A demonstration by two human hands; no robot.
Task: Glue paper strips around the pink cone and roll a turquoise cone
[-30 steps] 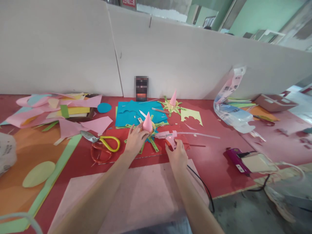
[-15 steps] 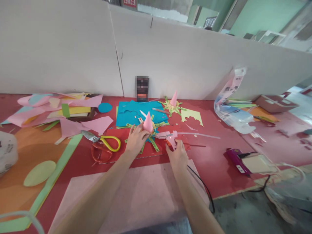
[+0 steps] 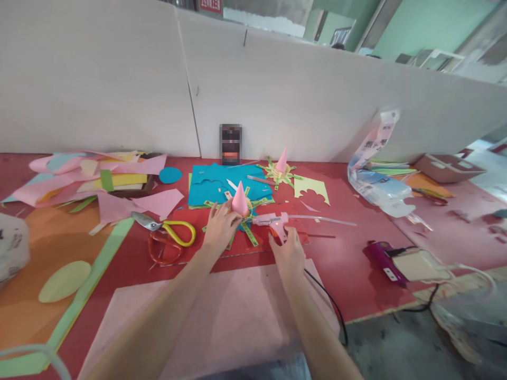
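Head view, forward and down, table (image 3: 340, 264) seemingly near

characters on the red sign (image 3: 210, 5) and the plastic bag (image 3: 378, 182) are too blurred to read

A red table (image 3: 336, 192) bears orange paper (image 3: 24, 295), a blue disc (image 3: 170, 175), a power strip (image 3: 387, 263)

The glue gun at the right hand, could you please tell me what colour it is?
The glue gun is pink, as the head view shows.
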